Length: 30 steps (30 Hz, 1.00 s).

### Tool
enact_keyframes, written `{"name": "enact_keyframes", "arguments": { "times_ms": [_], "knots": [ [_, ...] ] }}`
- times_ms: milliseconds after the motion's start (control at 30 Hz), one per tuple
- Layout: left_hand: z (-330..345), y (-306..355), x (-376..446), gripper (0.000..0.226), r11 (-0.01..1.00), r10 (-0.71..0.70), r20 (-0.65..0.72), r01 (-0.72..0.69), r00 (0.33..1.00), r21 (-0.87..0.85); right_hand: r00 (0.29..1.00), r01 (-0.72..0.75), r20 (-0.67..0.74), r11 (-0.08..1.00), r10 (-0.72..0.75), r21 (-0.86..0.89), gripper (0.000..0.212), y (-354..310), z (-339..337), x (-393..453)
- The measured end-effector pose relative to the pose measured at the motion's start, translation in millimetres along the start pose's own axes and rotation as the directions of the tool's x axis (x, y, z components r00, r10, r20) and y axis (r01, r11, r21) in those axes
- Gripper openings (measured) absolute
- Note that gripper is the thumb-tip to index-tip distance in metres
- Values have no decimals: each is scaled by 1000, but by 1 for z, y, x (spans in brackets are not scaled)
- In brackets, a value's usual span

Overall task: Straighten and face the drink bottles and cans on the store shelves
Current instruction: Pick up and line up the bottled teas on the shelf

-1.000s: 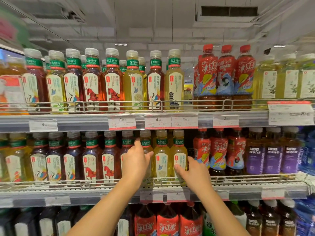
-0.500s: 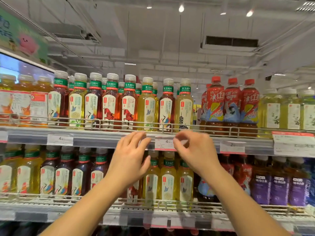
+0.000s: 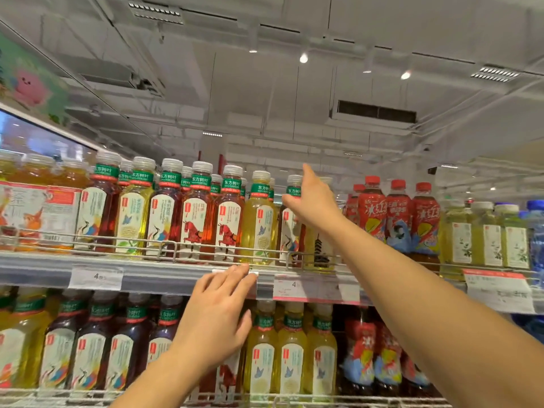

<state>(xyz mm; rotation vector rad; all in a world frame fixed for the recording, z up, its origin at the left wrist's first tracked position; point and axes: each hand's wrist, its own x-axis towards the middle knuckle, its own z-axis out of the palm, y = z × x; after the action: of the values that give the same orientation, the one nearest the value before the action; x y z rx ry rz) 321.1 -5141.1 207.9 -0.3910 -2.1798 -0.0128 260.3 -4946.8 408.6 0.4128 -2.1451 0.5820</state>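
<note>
The upper shelf carries a row of tea bottles with green neck bands, dark red and yellow. My right hand reaches up to the neck of a yellow pagoda-label bottle, beside a crane-label bottle. Its index finger points straight up and the thumb stretches left; the other fingers are hidden. My left hand is spread flat, fingertips touching the shelf's front edge at a price tag. More yellow tea bottles stand on the shelf below.
A wire rail runs along the upper shelf front. Red iced tea bottles and pale green bottles stand to the right, blue water bottles at the far right. Orange-label packs sit at the far left.
Both hands have left the lower shelf and risen. The right hand went up to the top-shelf bottle necks; the left stopped at the shelf edge. The view has tilted upward.
</note>
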Motion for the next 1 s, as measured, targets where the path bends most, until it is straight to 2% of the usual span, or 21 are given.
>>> {"name": "enact_keyframes", "arguments": {
  "times_ms": [100,300,467,633,733,867,1000],
  "knots": [
    [-4,-2,2,62,1000,11,18,-10,1000,-12,996,-91,-22,995,90,-41,88,-1,14,10],
    [-5,-6,2,63,998,42,19,-40,999,-55,967,-246,-84,968,241,-46,54,-2,21,15],
    [-1,-10,2,62,993,57,-9,-58,998,-104,969,-235,-66,970,239,65,30,-12,7,7],
    [3,-13,3,61,986,70,-73,-80,995,-147,973,-206,-79,970,217,129,31,-21,-7,-20],
    [4,-15,3,60,986,70,-96,-84,993,-147,976,-184,-100,980,191,81,30,-28,-13,-37],
    [0,-9,2,62,987,47,-46,-54,998,-151,987,-138,-80,990,136,-19,30,-34,-21,-66],
    [-12,-6,4,66,988,54,45,-47,998,-147,987,-63,-148,997,69,50,36,-34,-33,-94]
  ]
}}
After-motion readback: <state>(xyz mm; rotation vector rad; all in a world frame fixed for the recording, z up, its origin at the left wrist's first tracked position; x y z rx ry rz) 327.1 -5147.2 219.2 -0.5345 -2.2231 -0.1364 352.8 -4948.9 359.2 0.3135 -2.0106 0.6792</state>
